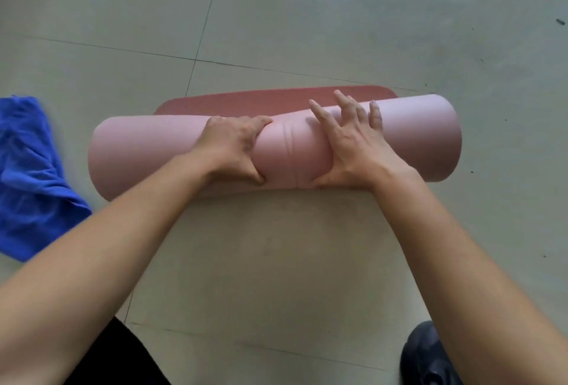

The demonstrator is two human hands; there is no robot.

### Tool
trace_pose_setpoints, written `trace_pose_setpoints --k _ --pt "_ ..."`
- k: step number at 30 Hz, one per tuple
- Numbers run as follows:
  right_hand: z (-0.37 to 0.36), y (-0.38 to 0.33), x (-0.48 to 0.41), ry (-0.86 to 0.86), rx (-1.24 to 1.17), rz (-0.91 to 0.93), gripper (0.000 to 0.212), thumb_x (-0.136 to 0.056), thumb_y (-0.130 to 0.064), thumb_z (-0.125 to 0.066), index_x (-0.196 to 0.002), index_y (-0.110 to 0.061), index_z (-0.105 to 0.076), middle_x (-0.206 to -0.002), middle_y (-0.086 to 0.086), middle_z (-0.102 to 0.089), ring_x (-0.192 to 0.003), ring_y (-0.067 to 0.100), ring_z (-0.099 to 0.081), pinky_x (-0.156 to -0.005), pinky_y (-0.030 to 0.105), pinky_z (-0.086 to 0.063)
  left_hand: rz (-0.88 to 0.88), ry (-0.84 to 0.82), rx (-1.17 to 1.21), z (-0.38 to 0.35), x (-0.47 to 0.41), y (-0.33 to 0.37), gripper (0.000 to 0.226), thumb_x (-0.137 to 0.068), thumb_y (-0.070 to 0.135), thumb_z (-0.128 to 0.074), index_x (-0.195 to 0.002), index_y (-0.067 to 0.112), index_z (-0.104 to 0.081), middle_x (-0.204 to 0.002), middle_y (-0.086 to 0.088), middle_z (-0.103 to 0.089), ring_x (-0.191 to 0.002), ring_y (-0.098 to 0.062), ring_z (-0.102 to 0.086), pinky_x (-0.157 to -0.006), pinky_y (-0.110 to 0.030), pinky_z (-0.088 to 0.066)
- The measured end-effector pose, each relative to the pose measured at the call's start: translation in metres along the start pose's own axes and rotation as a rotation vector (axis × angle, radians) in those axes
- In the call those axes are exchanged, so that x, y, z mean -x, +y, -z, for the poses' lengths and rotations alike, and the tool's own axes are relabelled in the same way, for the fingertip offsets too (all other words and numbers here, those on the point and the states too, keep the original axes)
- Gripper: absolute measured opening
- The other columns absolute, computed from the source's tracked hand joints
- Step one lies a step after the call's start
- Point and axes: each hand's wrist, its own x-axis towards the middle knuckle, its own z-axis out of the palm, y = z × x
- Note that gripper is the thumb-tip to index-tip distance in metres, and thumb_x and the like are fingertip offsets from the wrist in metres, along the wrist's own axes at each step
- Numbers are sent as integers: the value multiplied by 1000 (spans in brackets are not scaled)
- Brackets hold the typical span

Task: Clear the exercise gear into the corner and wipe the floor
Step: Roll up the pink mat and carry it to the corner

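L hand (229, 146), R hand (350, 151) on mat (138, 154)

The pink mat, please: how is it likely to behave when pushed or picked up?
Rolled into a cylinder on the floor, the pink mat would probably roll if pushed. It dents where the left hand grips and right hand presses, so likely soft foam. Its flat tail lies unrolled, so it may spring open once released.
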Motion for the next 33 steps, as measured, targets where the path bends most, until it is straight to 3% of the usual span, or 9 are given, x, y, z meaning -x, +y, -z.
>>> trace_pose_setpoints --k 5,11,14,18,21,24,27,30,33 --pt "2 0 12 -42 -38 41 163 -32 -71 -88 -156 -38 13 -158 17 -13 -149 29 -13 -122 50 -7 -28 -279 144 15 3 -2 120 -43 62 -83 -147 38 -28 -146 10 -46 -133 -16 -44 -109 -36 -38" --pt "0 21 -3 159 -107 -94 136 -49 -81 -76 -159 -34 -9 -157 9 -30 -146 29 -23 -122 52 -10 33 -45 -127 -4 19 23 110 -75 60 -63 -155 24 3 -163 -8 12 -150 -25 12 -120 -55 2" --pt "-8 27 -13 443 -206 -238 105 -69 -78 -65 -153 -25 -33 -150 11 -41 -141 33 -34 -119 50 -21 51 22 -259 -22 14 34 133 -68 77 -60 -150 17 25 -157 -15 30 -145 -36 26 -112 -67 11" --pt "-27 16 -23 410 -294 -326 86 -89 -68 -51 -154 -17 -28 -163 13 -20 -153 28 -10 -123 48 2 105 86 -302 -27 -19 30 145 -55 80 -69 -152 17 19 -161 -16 17 -148 -39 14 -111 -70 4" --pt "-28 30 -21 494 -441 -413 107 -75 -74 -64 -157 -21 -20 -165 14 -9 -153 30 -3 -121 46 4 91 121 -244 -21 -33 20 139 -51 79 -69 -154 21 2 -163 -12 -2 -150 -34 -1 -114 -66 -1" --pt "-28 63 -16 632 -601 -805 133 -57 -86 -67 -159 -23 -9 -165 17 -3 -153 32 -3 -121 49 -4 83 131 -220 -18 -44 11 139 -46 80 -71 -154 23 -5 -162 -9 -11 -149 -30 -8 -116 -62 -4" --pt "-31 91 -5 583 -1170 -1173 152 -46 -84 -76 -158 -23 6 -160 11 -14 -147 30 -22 -120 48 -21 85 140 -200 -18 -55 6 139 -43 80 -73 -154 25 -9 -162 -6 -16 -149 -28 -12 -116 -59 -5" --pt "-45 97 0 482 -1982 -1028 141 -52 -54 -94 -155 -25 -2 -143 -1 -46 -119 25 -59 -95 57 -52 64 167 -199 -24 -58 -1 137 -41 80 -73 -153 26 -16 -160 -4 -23 -147 -27 -19 -116 -57 -8" --pt "-46 88 -12 573 -2185 -957 125 -42 -42 -101 -143 -25 -30 -130 5 -61 -106 30 -69 -74 61 -58 59 231 -188 -27 -52 -2 130 -43 79 -72 -151 26 -23 -157 -2 -32 -145 -26 -27 -116 -54 -12"
